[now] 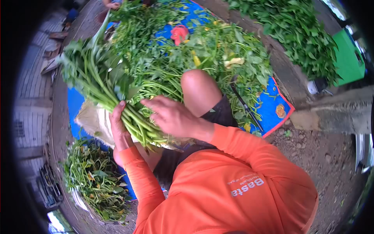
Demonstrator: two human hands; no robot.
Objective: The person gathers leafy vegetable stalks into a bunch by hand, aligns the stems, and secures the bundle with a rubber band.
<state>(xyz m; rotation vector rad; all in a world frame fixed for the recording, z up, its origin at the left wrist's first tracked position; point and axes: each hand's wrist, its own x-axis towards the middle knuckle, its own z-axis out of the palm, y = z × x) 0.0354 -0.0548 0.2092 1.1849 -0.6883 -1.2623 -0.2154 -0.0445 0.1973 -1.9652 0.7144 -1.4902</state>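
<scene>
My left hand (pixel 119 124) is wrapped round a thick bunch of leafy greens (pixel 102 89), which look like water spinach. The leaves point up and left, and the cut stem ends hang over my lap. Beside the stems is my right hand (pixel 171 116), its fingers apart and loosely bent, with nothing visible in them. I cannot tell whether its fingertips touch the stems. Loose stems (pixel 161 89) lie just beyond it, next to my bent knee (pixel 199 91). A pale sack (pixel 95 119) is partly hidden under the bunch.
Loose greens (pixel 226 50) cover a blue mat (pixel 274 105) with a red edge. A long dark tool, perhaps a knife (pixel 245 103), and a red cloth-like thing (pixel 179 34) lie there. Wilted greens (pixel 93 179) fill a sack at left. A green crate (pixel 348 58) stands right; another person's hand (pixel 113 5) shows above.
</scene>
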